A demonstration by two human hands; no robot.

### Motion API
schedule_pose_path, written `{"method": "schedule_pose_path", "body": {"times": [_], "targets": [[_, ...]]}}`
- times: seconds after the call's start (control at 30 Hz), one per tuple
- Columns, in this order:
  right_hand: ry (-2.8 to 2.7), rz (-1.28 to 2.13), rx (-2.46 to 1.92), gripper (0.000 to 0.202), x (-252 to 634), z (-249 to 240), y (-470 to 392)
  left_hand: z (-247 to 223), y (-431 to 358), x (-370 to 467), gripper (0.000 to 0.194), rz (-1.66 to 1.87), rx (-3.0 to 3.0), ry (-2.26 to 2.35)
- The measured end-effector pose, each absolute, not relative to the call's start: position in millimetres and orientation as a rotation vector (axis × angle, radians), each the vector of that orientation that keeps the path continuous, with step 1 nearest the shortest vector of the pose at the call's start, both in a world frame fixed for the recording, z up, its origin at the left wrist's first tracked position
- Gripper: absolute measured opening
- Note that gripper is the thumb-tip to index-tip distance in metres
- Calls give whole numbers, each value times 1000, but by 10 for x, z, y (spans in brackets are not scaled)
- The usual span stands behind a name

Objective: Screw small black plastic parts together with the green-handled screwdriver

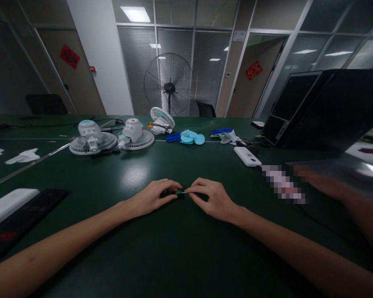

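Two bare forearms (71, 236) lie nearest, stretching inward over a dark green table (180, 260) that spreads beneath both hands. Far to the right of the right hand stands one big black boxy unit (323, 107). Well beyond the hands is one large wire-caged stand fan (169, 85). Left of the left hand, beside that forearm, lie one black flat panel (34, 213) and one long white box (12, 203). Ahead of the left hand are three small white fans (133, 134), two of them resting cage-down.

Thumb and fingers of the left hand (157, 193) pinch a small green piece; the right hand (213, 196) is bent into a pinch at its pale end. One other person's hand (317, 181), blurred, is off to the right.

Two red diamond signs (70, 56) hang on doors beyond, one to each side (their characters are too soft to read). Straight ahead of the hands sit one light-blue blade piece (192, 137) and two blue bundles (223, 132). One white case (247, 157), ahead and right of the right hand, carries dark marks, illegible.

Smallest is the green piece (178, 192) itself, one only, between the two sets of fingertips: tiny, with a thin pale sliver pointing towards the right hand.
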State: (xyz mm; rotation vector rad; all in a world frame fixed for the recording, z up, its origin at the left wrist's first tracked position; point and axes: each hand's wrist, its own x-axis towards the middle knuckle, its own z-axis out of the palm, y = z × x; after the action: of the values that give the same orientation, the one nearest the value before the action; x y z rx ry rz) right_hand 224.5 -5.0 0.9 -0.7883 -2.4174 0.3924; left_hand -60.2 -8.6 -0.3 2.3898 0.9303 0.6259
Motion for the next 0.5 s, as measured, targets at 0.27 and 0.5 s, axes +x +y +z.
{"method": "schedule_pose_path", "body": {"times": [0.27,0.5], "targets": [[-2440,367,-592,24,2240,-64,17,1,-89,-588,31,627,2376,916],[-2442,338,-567,24,2254,-76,20,2,-82,-572,33,627,2344,937]]}}
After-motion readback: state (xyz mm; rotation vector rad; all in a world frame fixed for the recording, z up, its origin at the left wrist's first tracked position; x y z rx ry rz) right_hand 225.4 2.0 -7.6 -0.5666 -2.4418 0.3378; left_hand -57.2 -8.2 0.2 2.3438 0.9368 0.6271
